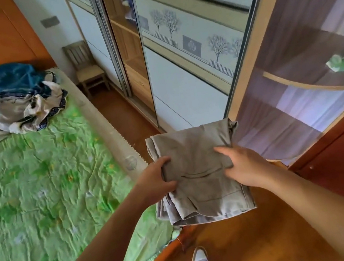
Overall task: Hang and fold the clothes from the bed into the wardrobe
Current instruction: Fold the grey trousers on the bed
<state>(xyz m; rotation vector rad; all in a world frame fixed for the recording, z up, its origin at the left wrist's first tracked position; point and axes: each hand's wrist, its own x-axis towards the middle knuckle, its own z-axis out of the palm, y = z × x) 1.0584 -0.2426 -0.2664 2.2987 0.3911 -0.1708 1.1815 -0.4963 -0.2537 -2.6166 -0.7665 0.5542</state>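
A folded grey-beige garment [195, 149] is held in the air over the floor, between the bed and the wardrobe. My left hand [155, 180] grips its left edge with the thumb on top. My right hand [245, 167] grips its right edge the same way. A pile of clothes [10, 103], blue, white and patterned, lies at the far end of the bed [38, 188], which has a green floral sheet. The wardrobe [178, 65] with sliding doors stands ahead, one door slid aside to show wooden shelves [130, 45].
A wooden chair [88, 69] stands in the far corner beside the wardrobe. A curved corner shelf unit [309, 83] at the right carries a small green object [342, 63]. A narrow strip of wooden floor [243, 239] runs between bed and wardrobe.
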